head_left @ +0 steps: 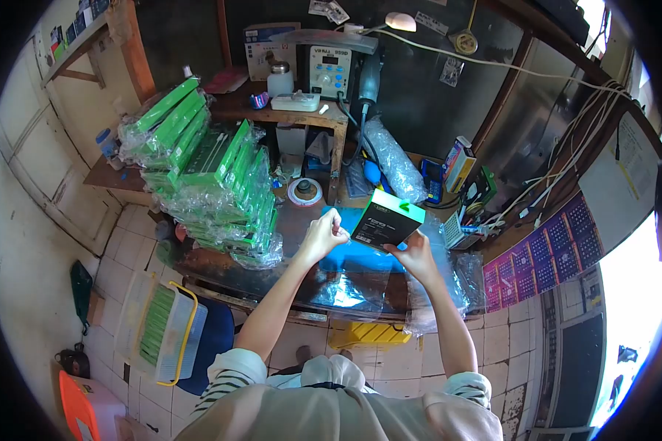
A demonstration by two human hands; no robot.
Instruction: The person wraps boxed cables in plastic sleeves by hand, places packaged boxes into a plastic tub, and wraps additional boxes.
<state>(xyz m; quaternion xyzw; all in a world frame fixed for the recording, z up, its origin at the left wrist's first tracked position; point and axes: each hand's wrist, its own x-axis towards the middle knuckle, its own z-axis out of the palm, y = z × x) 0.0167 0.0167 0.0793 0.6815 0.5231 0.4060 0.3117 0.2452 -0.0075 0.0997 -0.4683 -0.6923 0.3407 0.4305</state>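
Note:
My right hand (415, 257) grips a small black box (381, 224) with a white and green edge, tilted above the workbench. My left hand (324, 237) is closed just left of the box, its fingers curled together; what they hold, if anything, is too small to make out. Below both hands lies a blue mat (360, 255) on the bench. Clear plastic wrap (351, 289) covers its front part, and more clear plastic (428, 301) hangs over the bench edge near my right forearm.
Tall stacks of green boxes in bubble wrap (221, 184) stand on the left. A hot-air station (329, 71) sits on the shelf behind, near a bubble wrap roll (394, 158). Loose cables (548, 176) hang at right. A bin with a yellow handle (187, 334) stands at lower left.

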